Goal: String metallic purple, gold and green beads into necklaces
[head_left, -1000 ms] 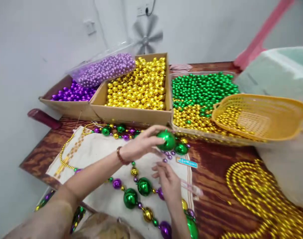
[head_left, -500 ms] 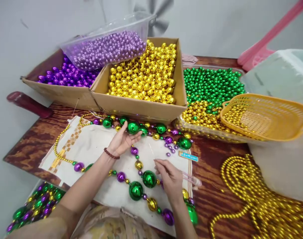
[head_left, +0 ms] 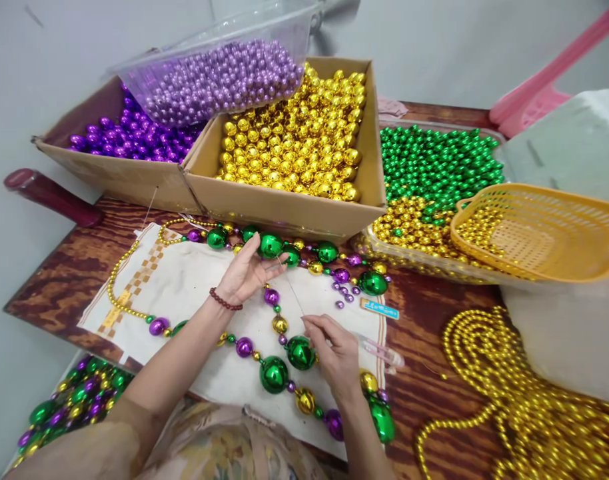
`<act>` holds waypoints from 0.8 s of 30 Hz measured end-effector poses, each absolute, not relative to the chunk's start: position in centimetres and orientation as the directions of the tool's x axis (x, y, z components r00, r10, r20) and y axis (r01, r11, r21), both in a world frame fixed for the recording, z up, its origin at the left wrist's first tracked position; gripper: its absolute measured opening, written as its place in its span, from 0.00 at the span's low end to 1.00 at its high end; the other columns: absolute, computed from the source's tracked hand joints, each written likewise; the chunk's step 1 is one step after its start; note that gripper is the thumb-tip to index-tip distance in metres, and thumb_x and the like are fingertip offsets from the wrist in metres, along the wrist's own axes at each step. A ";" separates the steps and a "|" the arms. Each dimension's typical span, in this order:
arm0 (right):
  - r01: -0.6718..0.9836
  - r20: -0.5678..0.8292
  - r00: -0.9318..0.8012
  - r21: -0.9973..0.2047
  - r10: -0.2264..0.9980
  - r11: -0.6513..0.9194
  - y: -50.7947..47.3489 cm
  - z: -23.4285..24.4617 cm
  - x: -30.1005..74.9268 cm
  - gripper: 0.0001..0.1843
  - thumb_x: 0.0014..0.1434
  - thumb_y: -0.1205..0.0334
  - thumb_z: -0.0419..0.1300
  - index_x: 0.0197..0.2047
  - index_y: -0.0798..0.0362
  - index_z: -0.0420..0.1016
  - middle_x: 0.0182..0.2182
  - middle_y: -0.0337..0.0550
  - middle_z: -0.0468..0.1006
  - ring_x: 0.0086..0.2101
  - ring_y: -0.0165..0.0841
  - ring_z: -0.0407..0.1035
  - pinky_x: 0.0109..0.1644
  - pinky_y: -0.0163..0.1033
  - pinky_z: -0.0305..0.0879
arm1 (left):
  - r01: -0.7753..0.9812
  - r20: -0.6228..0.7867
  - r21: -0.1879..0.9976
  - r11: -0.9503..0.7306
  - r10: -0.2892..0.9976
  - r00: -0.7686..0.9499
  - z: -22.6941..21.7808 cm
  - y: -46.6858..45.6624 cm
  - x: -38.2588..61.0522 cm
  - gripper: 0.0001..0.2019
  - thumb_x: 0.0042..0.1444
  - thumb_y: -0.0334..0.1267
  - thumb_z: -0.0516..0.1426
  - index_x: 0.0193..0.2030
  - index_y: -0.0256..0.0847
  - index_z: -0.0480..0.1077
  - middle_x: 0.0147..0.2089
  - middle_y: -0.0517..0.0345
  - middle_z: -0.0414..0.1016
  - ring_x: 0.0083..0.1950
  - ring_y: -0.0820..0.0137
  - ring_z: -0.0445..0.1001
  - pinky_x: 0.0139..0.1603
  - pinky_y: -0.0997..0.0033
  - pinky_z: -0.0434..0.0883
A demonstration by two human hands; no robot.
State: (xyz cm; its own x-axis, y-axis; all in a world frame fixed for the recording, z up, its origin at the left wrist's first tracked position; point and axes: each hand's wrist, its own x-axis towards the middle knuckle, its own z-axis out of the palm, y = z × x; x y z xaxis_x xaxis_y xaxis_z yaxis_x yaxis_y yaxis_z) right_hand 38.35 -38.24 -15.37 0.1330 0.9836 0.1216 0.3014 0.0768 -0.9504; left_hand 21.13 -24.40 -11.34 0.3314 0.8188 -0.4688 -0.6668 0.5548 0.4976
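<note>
My left hand (head_left: 247, 272), with a bead bracelet at the wrist, holds a large green bead (head_left: 270, 245) at its fingertips near the gold box's front. My right hand (head_left: 334, 353) pinches a thin needle or wire (head_left: 292, 290) that slants up toward the green bead. Both hands work over a white cloth (head_left: 194, 287) where a strand of green, purple and gold beads (head_left: 279, 363) lies in a loop.
Cardboard boxes of gold beads (head_left: 294, 137) and purple beads (head_left: 129, 137) stand behind, with a clear tub of lilac beads (head_left: 219, 77) on top. A tray of green and gold beads (head_left: 429, 180), a yellow basket (head_left: 539, 233) and coiled gold strands (head_left: 524, 400) sit right. More beads (head_left: 69, 403) hang lower left.
My left hand carried the large green bead from the right back to the left, near the gold box. My right hand now holds the needle angled up toward it. The view tilted down.
</note>
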 end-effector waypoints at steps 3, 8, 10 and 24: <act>0.295 0.123 0.138 -0.952 0.983 0.077 -38.3 -15.4 38.4 0.08 0.62 0.63 0.59 0.36 0.52 0.80 0.23 0.37 0.74 0.22 0.29 0.68 0.26 0.34 0.62 | -0.668 -0.461 0.506 0.546 0.826 0.325 -11.4 -24.4 21.2 0.14 0.57 0.46 0.64 0.40 0.38 0.71 0.38 0.55 0.78 0.42 0.63 0.81 0.51 0.55 0.77; 0.289 0.086 0.150 -0.956 0.985 0.039 -38.6 -15.6 38.0 0.09 0.63 0.62 0.58 0.36 0.53 0.80 0.23 0.37 0.74 0.23 0.29 0.68 0.27 0.34 0.62 | -0.660 -0.402 0.544 0.518 0.851 0.336 -11.5 -24.6 21.3 0.15 0.54 0.44 0.66 0.42 0.41 0.70 0.41 0.58 0.78 0.44 0.62 0.81 0.52 0.53 0.77; 0.280 0.054 0.161 -0.960 0.985 0.007 -38.6 -15.8 37.8 0.10 0.64 0.61 0.57 0.36 0.52 0.79 0.23 0.37 0.74 0.22 0.29 0.68 0.27 0.34 0.63 | -0.653 -0.356 0.581 0.487 0.873 0.334 -11.4 -25.0 21.4 0.16 0.53 0.43 0.67 0.46 0.43 0.70 0.44 0.59 0.78 0.46 0.61 0.81 0.52 0.53 0.77; 0.147 0.036 0.235 -0.989 0.971 0.001 -37.0 -16.3 36.5 0.11 0.63 0.58 0.57 0.36 0.53 0.78 0.25 0.38 0.74 0.23 0.29 0.68 0.28 0.33 0.66 | -0.580 -0.194 0.733 0.355 0.927 0.321 -9.7 -28.2 22.3 0.22 0.54 0.43 0.66 0.55 0.51 0.71 0.58 0.55 0.72 0.58 0.60 0.74 0.58 0.56 0.74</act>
